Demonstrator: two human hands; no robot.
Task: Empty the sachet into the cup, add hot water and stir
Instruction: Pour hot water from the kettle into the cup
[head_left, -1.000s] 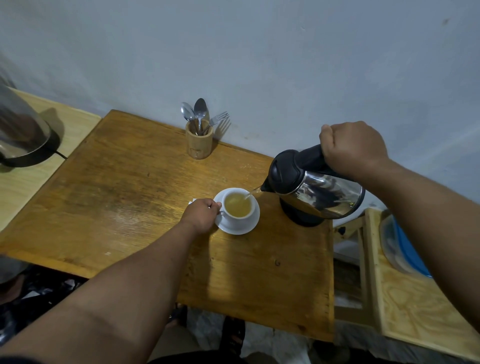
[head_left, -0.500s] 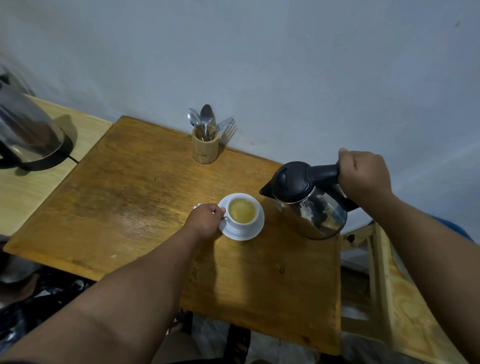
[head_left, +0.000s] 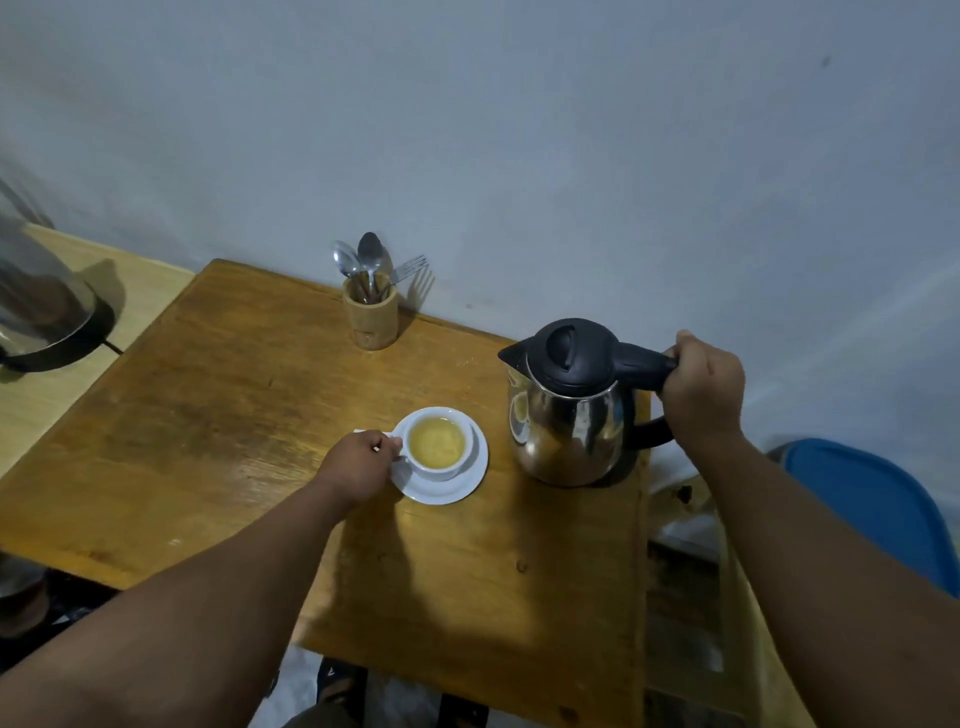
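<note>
Two hands are busy on the wooden table (head_left: 218, 415). The left hand (head_left: 358, 465) pinches the handle of the white cup (head_left: 439, 449), which sits on a saucer (head_left: 452, 488) just right of that hand and is full of yellow drink. The right hand (head_left: 704, 387) is wrapped tight around the black handle of the kettle (head_left: 571, 415), which stands upright left of it, near the cup. Spoons and a fork stand in a wooden holder (head_left: 370, 317) beyond the left hand.

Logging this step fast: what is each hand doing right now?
Left hand: closed on the handle of the white ceramic cup of yellow liquid.
Right hand: closed around the black handle of the shiny steel kettle.
</note>
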